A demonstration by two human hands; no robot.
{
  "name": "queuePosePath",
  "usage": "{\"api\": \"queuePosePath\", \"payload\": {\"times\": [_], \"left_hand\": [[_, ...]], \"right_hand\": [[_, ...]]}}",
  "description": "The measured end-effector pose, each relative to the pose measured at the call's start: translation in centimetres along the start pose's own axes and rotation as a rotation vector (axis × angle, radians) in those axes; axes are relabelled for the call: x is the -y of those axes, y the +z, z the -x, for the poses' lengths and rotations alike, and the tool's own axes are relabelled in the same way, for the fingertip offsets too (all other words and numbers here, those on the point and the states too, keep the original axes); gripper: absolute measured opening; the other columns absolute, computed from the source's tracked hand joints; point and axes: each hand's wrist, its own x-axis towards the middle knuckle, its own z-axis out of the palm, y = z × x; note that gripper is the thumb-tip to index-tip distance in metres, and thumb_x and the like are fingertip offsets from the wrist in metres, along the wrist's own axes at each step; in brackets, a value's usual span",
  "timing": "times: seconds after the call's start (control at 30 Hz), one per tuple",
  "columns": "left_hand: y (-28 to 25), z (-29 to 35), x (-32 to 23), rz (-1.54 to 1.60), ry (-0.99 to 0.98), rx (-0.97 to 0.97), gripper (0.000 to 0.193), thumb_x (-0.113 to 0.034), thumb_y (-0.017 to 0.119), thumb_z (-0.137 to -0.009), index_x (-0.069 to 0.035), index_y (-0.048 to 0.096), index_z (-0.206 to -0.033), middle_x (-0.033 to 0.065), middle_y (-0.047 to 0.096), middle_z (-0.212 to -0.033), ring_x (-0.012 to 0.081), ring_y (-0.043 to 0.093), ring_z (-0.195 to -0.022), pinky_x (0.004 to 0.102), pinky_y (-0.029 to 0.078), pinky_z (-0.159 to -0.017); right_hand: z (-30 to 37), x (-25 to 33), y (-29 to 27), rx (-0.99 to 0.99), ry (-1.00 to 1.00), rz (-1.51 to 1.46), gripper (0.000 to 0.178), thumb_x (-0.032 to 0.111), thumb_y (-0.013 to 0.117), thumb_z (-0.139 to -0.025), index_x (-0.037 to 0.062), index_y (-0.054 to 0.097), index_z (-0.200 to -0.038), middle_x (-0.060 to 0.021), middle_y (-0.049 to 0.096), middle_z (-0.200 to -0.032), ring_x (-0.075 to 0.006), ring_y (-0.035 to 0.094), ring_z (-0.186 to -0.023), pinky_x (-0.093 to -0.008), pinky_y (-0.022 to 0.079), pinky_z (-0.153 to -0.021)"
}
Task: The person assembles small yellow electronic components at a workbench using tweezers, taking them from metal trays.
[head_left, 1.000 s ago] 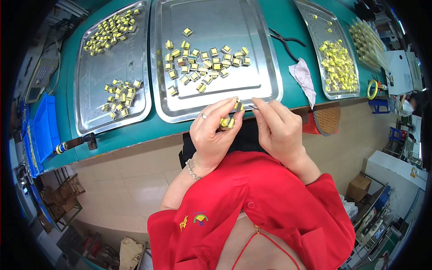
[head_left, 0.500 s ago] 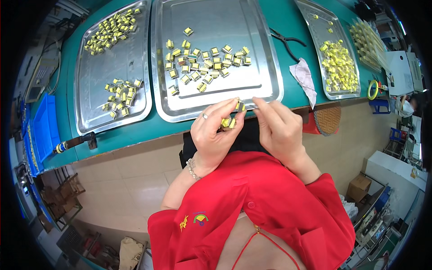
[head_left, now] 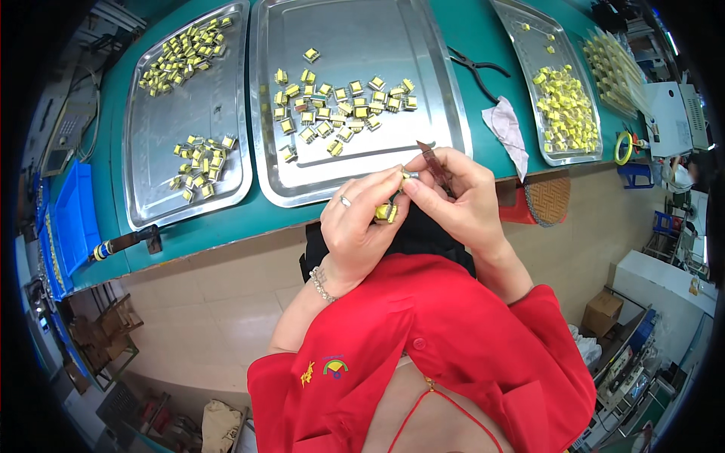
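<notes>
My left hand (head_left: 355,223) is closed around small yellow-wound transformers. One transformer (head_left: 387,213) shows below the fingers; another (head_left: 408,175), mostly covered, sits at the fingertips. My right hand (head_left: 464,200) is closed too, its thumb and fingertips meeting the upper transformer. A slim, reddish-brown pointed tool (head_left: 433,161) sticks up out of the right hand; its lower part is hidden by the fingers. Both hands are just in front of the middle metal tray (head_left: 355,23), where many similar transformers (head_left: 323,113) lie loose.
Two heaps of transformers lie on the left tray (head_left: 151,128). The right tray (head_left: 521,45) carries yellow parts. Between trays are black-handled pliers (head_left: 476,66) and a pale cloth (head_left: 507,132). Blue bins (head_left: 75,219) and a dark-handled tool (head_left: 124,241) stand by the left edge.
My right hand has moved left and up to touch the transformer at my left fingertips. The reddish-brown tool now shows above it. The upper transformer has turned on its side.
</notes>
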Motion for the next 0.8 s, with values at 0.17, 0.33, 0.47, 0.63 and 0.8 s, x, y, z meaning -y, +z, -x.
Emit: {"api": "queuePosePath", "payload": {"times": [0.17,0.33,0.47,0.63,0.8], "left_hand": [[0.1,0.1,-0.1,0.039,-0.008,-0.045,0.032,0.005,0.073,-0.067,-0.001,0.063,-0.097,0.0112,0.067,-0.092,0.0223,0.065,-0.076,0.0285,0.051,-0.066],[-0.1,0.0,-0.3,0.046,-0.089,-0.041,0.03,0.004,0.074,-0.068,-0.001,0.063,-0.096,0.0119,0.067,-0.092,0.0223,0.065,-0.078,0.0286,0.052,-0.066],[0.1,0.1,-0.3,0.06,-0.126,-0.03,0.03,0.003,0.074,-0.068,0.0,0.063,-0.095,0.0121,0.067,-0.092,0.0225,0.066,-0.08,0.0286,0.052,-0.068],[0.1,0.0,-0.3,0.037,-0.091,-0.029,0.03,0.002,0.075,-0.068,0.0,0.063,-0.096,0.0122,0.067,-0.091,0.0226,0.066,-0.079,0.0286,0.052,-0.067],[0.2,0.1,-0.3,0.029,-0.11,-0.03,0.031,0.002,0.075,-0.067,-0.001,0.063,-0.096,0.0122,0.067,-0.091,0.0227,0.066,-0.079,0.0285,0.052,-0.067]], "right_hand": [[-0.9,-0.9,0.0,-0.262,-0.031,-0.142,0.012,0.005,0.059,-0.088,-0.0048,0.06,-0.096,-0.0014,0.061,-0.084,-0.0041,0.053,-0.074,-0.0185,0.042,-0.063],[0.5,0.4,-0.3,-0.168,-0.234,0.418,0.014,0.006,0.056,-0.089,-0.0044,0.059,-0.099,-0.0041,0.06,-0.077,-0.0075,0.052,-0.065,-0.0217,0.041,-0.056],[0.9,0.3,-0.4,-0.156,-0.489,0.694,0.012,0.005,0.06,-0.085,-0.0013,0.061,-0.095,-0.0094,0.055,-0.069,-0.0215,0.053,-0.054,-0.0281,0.041,-0.049],[1.0,0.1,-0.1,-0.183,-0.514,0.774,0.012,0.003,0.062,-0.082,0.0003,0.062,-0.093,-0.01,0.055,-0.068,-0.0251,0.054,-0.054,-0.0322,0.042,-0.048],[0.9,0.0,-0.1,-0.223,-0.508,0.797,0.011,0.004,0.063,-0.082,0.0007,0.062,-0.093,-0.0097,0.055,-0.068,-0.0249,0.054,-0.054,-0.0328,0.042,-0.048]]}}
